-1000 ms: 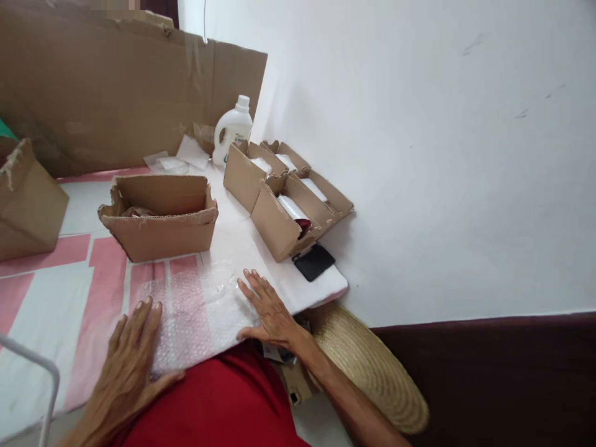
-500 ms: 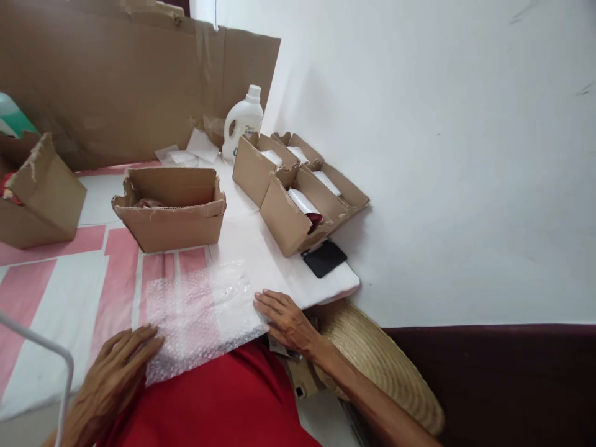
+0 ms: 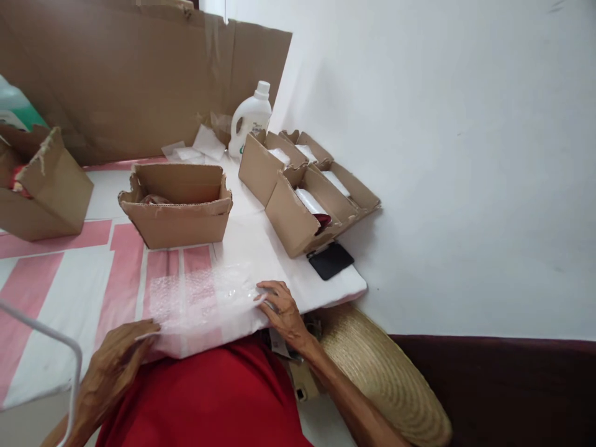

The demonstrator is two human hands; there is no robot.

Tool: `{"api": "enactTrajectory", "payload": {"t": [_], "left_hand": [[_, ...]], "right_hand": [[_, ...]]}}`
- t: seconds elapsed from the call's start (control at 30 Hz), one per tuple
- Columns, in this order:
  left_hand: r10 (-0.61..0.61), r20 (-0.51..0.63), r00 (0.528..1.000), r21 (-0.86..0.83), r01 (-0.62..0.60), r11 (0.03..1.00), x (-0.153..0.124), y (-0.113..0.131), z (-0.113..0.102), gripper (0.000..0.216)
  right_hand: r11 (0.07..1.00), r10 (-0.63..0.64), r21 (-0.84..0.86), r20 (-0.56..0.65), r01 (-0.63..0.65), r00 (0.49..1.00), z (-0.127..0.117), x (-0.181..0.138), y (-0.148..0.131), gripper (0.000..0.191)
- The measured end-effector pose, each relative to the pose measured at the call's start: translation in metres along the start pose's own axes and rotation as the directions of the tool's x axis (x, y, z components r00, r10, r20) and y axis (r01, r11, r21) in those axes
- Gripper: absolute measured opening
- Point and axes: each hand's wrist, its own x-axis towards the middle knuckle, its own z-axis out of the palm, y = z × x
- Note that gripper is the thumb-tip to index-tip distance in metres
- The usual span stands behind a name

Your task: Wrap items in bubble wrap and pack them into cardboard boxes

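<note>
A clear sheet of bubble wrap (image 3: 205, 304) lies over the front edge of the table, its near edge lifted and folded back. At its left corner, my left hand (image 3: 118, 351) pinches that edge between thumb and fingers. The right end is gripped by my right hand (image 3: 279, 310), with the fingers curled and the thumb under the plastic. Beyond the sheet stands an open cardboard box (image 3: 181, 226) with something brownish inside, only partly visible.
Cardboard bins (image 3: 291, 220) with white packets stand at the right, beside a black phone-like slab (image 3: 331, 261). Behind them is a white jug (image 3: 254, 118). Another box (image 3: 60, 192) is at left, near a bent white rod (image 3: 46, 329). A woven round item (image 3: 382, 372) leans below the table.
Both hands have gone from lying flat at the sheet's ends to gripping its near edge. That edge has been raised and turned back. The view has shifted slightly.
</note>
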Motion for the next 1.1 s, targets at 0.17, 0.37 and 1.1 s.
{"api": "enactTrajectory", "payload": {"t": [0.17,0.37,1.1], "left_hand": [[-0.309,-0.002,0.951,0.004,0.309,0.951,0.007,0.011,0.011,0.039],[-0.42,-0.082,0.904,0.146,0.428,0.892,0.025,0.015,0.027,0.057],[0.282,-0.038,0.959,0.358,-0.251,0.899,0.027,0.051,0.044,0.041]], "right_hand": [[0.989,0.13,-0.056,-0.097,-0.136,0.987,0.015,0.005,-0.016,0.018],[0.97,0.179,-0.121,-0.228,-0.21,0.957,0.032,0.003,-0.022,0.018],[0.947,0.15,-0.216,-0.358,-0.238,0.921,0.049,0.01,-0.021,0.016]]}}
